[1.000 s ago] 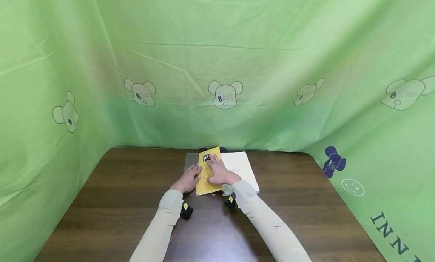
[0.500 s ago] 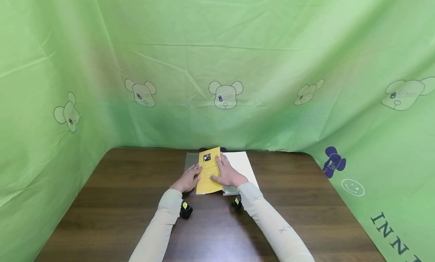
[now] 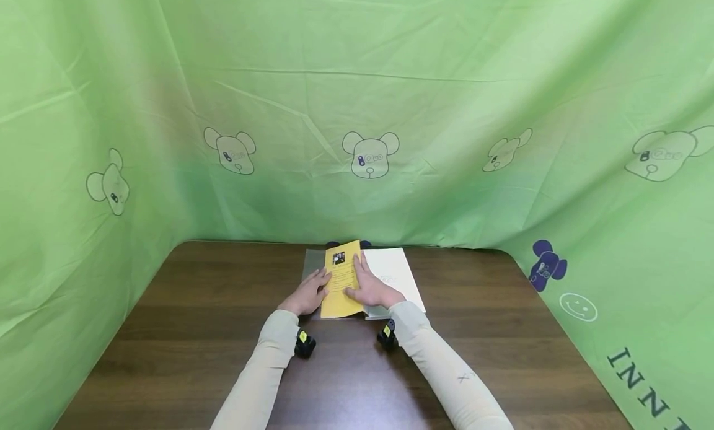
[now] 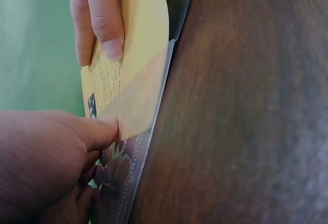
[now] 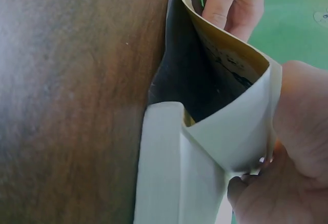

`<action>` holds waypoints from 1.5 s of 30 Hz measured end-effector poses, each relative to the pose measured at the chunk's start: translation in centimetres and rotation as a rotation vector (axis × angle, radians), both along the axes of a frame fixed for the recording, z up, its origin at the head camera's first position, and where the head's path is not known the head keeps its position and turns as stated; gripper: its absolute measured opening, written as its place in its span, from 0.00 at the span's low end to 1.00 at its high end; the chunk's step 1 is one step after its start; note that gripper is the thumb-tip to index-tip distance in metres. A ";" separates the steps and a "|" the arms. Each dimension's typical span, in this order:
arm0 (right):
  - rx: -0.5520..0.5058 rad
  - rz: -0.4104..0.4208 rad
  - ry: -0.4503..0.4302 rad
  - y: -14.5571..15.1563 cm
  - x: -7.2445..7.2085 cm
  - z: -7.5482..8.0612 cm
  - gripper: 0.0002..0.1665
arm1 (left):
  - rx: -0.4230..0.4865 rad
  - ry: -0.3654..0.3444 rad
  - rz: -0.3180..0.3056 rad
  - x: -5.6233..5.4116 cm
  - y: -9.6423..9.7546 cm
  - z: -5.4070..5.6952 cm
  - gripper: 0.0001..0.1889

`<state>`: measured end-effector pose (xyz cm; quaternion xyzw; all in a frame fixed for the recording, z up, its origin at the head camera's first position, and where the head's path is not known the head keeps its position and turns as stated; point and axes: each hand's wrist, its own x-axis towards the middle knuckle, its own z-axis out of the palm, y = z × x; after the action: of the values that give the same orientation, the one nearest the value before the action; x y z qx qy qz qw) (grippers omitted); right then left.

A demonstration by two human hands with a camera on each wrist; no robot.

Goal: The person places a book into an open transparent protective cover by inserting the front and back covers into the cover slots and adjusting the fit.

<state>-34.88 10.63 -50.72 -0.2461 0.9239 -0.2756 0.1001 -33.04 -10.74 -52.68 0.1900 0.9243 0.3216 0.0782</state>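
A book with a yellow printed jacket flap point(image 3: 339, 298) lies turned open at the table's far side. My left hand point(image 3: 308, 295) rests at the flap's left edge, fingers stretched forward. In the left wrist view its thumb presses a clear plastic cover point(image 4: 123, 183), which overlaps one corner of the yellow flap. My right hand point(image 3: 376, 289) lies along the flap's right side, fingers extended and thumb across the yellow paper. The right wrist view shows the jacket point(image 5: 241, 121) bowed up from the white book block point(image 5: 164, 167), leaving a dark hollow beneath.
White book paper point(image 3: 397, 266) spreads right of the yellow flap. The brown wooden table point(image 3: 212, 331) extends around the book. A green curtain point(image 3: 279, 201) with bear prints hangs behind the table and along both sides.
My right hand has slid right, from across the middle of the yellow flap to its right edge, uncovering the printed picture and text. The left hand has stayed in place.
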 end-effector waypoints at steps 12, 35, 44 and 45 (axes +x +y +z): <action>-0.044 0.002 0.006 -0.2 -0.1 -0.3 0.58 | 0.014 0.011 0.026 0.4 0.5 0.0 0.26; 0.016 0.011 0.021 -0.7 0.2 -0.2 0.56 | 0.037 0.016 0.026 0.3 0.9 0.1 0.26; -0.141 0.060 -0.047 0.7 0.3 0.2 0.46 | 0.049 -0.025 0.054 0.5 0.8 0.2 0.26; -0.141 0.064 -0.066 1.0 0.3 0.3 0.46 | 0.051 -0.029 0.058 0.5 0.7 0.2 0.26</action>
<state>-34.60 11.60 -50.38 -0.2725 0.8901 -0.3446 0.1216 -32.56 -10.04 -52.50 0.1603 0.9197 0.3499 0.0775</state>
